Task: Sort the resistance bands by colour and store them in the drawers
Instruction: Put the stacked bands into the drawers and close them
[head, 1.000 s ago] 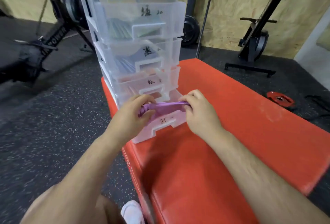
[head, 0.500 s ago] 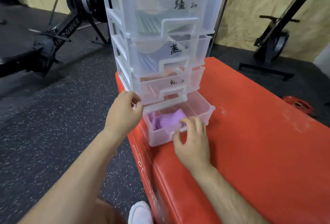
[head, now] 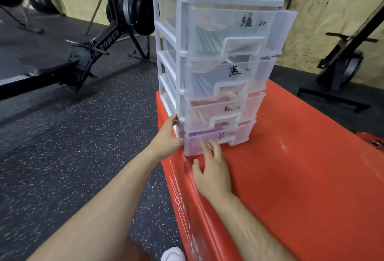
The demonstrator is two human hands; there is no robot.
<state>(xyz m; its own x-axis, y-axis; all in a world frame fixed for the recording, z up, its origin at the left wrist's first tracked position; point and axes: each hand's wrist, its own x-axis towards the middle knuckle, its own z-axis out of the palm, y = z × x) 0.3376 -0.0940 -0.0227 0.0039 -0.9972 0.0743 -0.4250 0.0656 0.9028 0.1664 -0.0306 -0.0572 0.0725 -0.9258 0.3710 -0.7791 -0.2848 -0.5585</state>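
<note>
A clear plastic drawer unit (head: 178, 61) with several stacked drawers stands on the red padded bench (head: 301, 177). The bottom drawer (head: 241, 134) is pushed in and holds purple resistance bands (head: 195, 142). Green, blue and red bands show faintly through the drawers above. My left hand (head: 166, 138) rests with straight fingers against the unit's lower left corner. My right hand (head: 212, 169) lies on the bench in front, its straight fingertips touching the bottom drawer's front.
A black rowing machine (head: 99, 42) lies on the speckled rubber floor to the left. Another black machine (head: 342, 63) stands at the back right by the plywood wall. A red weight plate (head: 374, 142) lies at the right edge. A white shoe (head: 172, 254) shows at the bottom.
Both hands dropped the purple band into the bottom drawer. That drawer, open half a second ago, is now pushed in under my right fingertips. My left hand moved to the unit's side.
</note>
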